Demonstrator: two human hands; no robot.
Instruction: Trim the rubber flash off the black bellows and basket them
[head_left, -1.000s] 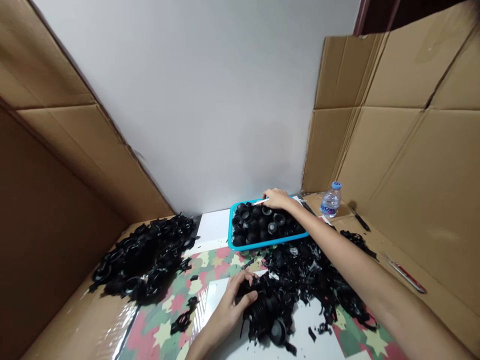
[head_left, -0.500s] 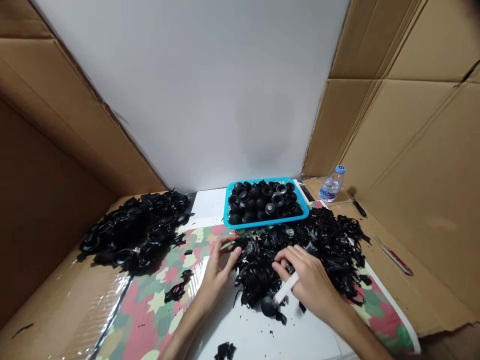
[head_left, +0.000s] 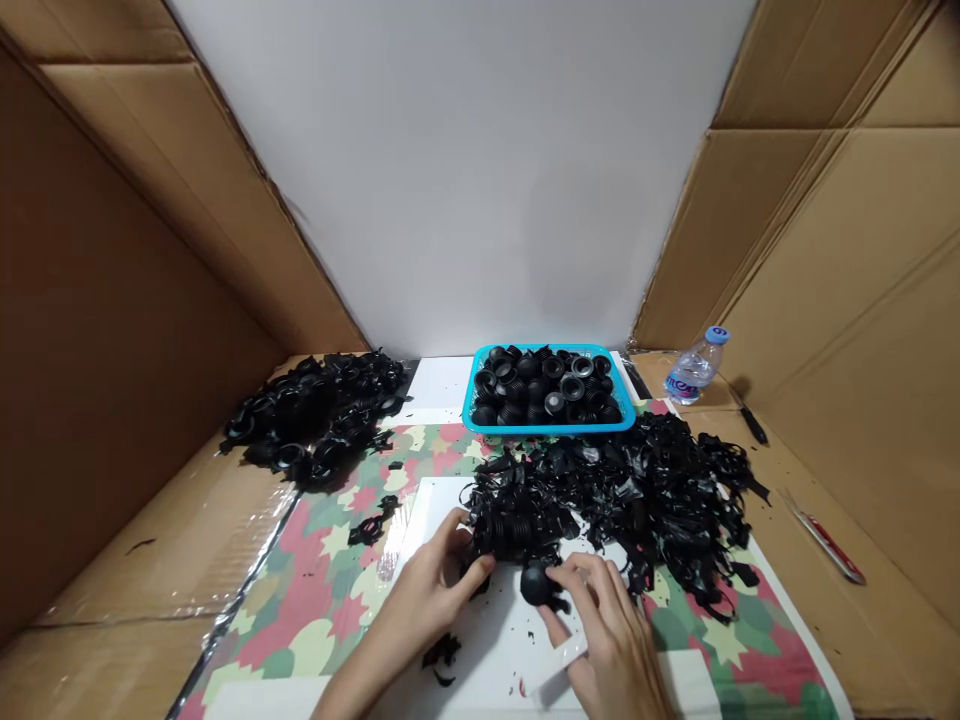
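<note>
Our left hand (head_left: 431, 590) grips the ribbed part (head_left: 510, 532); right hand (head_left: 615, 645) pinches the black ball (head_left: 535, 584), plus white stick (head_left: 556, 664). Crowded fingers could drop either.

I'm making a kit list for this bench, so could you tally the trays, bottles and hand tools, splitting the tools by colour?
Blue tray: 1
Clear bottle: 1
White tool, in the right hand: 1
Red tool: 1
Black tool: 1
Total: 5
</note>
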